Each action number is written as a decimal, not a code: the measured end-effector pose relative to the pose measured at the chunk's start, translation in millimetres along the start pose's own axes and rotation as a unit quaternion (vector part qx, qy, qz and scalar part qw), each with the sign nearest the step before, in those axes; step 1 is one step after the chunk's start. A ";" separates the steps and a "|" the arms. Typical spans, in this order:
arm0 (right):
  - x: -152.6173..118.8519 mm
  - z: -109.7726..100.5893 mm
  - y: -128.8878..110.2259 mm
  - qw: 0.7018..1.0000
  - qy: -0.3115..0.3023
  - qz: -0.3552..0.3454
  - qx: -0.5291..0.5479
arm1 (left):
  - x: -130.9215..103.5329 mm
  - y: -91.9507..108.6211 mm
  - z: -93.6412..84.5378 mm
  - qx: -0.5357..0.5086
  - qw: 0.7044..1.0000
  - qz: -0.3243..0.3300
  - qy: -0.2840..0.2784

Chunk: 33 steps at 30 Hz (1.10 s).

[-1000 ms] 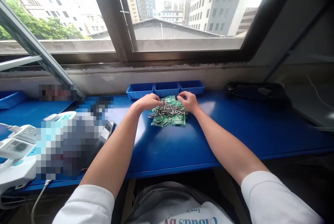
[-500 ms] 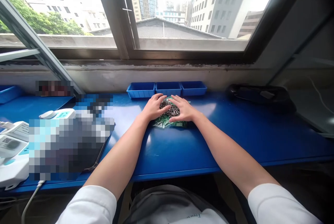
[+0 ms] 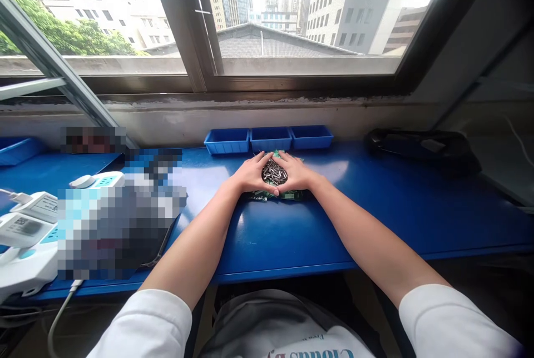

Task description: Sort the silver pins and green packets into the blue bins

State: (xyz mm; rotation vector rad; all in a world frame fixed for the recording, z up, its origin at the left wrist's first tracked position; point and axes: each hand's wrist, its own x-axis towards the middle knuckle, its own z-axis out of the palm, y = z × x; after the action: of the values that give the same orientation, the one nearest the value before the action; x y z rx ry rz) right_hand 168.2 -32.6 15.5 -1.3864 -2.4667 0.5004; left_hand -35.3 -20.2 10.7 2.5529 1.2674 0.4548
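Fingers of the left hand point(image 3: 251, 175) and right hand point(image 3: 296, 174) make half-open ring around small silver metal pins point(image 3: 274, 172) over green plastic packets point(image 3: 292, 195), visibly pinching none; even, gentle pressure should contain them best.

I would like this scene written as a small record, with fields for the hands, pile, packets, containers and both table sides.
left hand: open, curved around the pile
right hand: open, meeting the left hand in a ring; right hand
pile: small silver metal pieces
packets: green-and-clear plastic packets, showing around the hands
containers: three blue plastic bins in a row, behind the hands
left side: white plastic power strip
right side: black object, kind unclear
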 end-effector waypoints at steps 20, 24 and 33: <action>-0.7 4.3 9.6 0.973 0.150 -0.024 0.172 | -4.0 4.2 -2.7 -0.126 0.987 -0.033 0.090; 0.3 6.4 10.1 0.967 0.172 -0.024 0.184 | -4.1 5.6 -3.0 -0.129 0.986 -0.044 0.101; 4.8 15.1 -0.5 0.940 0.282 0.013 0.191 | 1.2 22.3 6.9 -0.110 0.976 -0.057 0.178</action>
State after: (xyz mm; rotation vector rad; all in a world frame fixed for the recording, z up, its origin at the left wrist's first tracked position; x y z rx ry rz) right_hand 159.4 -31.2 2.4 -1.1929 -1.7843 0.4737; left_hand -15.8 -33.0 12.6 2.2662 1.3778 1.0018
